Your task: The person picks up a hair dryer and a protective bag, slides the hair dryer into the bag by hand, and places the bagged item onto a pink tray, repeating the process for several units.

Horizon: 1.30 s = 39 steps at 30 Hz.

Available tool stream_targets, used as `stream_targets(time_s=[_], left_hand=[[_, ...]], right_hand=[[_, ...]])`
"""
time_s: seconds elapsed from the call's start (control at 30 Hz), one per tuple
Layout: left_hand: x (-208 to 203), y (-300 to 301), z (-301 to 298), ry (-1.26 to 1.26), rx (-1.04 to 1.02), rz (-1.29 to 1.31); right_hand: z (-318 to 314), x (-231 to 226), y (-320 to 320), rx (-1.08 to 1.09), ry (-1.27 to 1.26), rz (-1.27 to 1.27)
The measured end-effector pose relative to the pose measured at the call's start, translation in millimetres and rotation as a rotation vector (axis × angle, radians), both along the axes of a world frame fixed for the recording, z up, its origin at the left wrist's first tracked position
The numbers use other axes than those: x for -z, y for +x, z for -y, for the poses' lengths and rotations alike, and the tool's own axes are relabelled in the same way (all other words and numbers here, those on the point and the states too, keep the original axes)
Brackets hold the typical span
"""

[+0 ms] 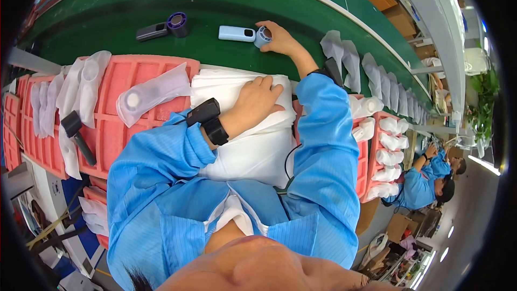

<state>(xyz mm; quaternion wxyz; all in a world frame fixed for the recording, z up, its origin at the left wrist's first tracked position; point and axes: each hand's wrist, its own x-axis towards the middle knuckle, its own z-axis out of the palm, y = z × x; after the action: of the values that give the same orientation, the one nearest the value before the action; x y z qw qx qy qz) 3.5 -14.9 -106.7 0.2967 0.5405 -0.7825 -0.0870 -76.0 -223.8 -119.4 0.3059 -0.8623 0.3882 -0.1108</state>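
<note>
On green belt, pale-blue fan under right hand.

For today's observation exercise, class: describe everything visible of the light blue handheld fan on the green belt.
The light blue handheld fan lies flat on the green conveyor belt, its handle pointing toward the picture's left. It looks like smooth plastic, with a slim rounded handle bearing a small dark panel and a round ring-shaped head. The right hand grips the head, partly hiding it. A similar dark purple fan lies apart, to its left.
</note>
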Motion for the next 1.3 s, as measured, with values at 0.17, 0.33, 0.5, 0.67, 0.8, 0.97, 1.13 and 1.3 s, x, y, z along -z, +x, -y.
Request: stream_targets(time_s=[0.17, 0.33, 0.5, 0.67, 0.8, 0.97, 1.13, 1.3], left_hand=[[4, 2, 3, -0.049, -0.006, 0.038], [10, 6, 2, -0.056, -0.018, 0.080], [-14, 32, 2, 0.101, 0.016, -0.377], [-46, 48, 5, 0.314, 0.085, -0.675], [-64, 57, -3, 0.315, 0.026, -0.792], [-72, 53, -11, 0.261, -0.004, -1.318], [-80, 54, -13, 0.321, 0.110, -1.684], [-73, 57, -18, -0.020, 0.167, -1.309]], right_hand=[[-5, 18, -13, 0.276, 0.186, 0.213], [-37, -45, -30, 0.317, 0.051, 0.412], [-102, -129, -93, 0.278, -0.077, 0.612], [-134, -133, -138, 0.229, -0.054, 0.848], [-146, -129, -122, 0.105, -0.032, 0.715], [-152, -121, -79, -0.048, 0.038, 0.745], [-161, -106, -36, -0.067, -0.369, 0.605], [-173, -105, -22, -0.061, -0.618, 0.466]])
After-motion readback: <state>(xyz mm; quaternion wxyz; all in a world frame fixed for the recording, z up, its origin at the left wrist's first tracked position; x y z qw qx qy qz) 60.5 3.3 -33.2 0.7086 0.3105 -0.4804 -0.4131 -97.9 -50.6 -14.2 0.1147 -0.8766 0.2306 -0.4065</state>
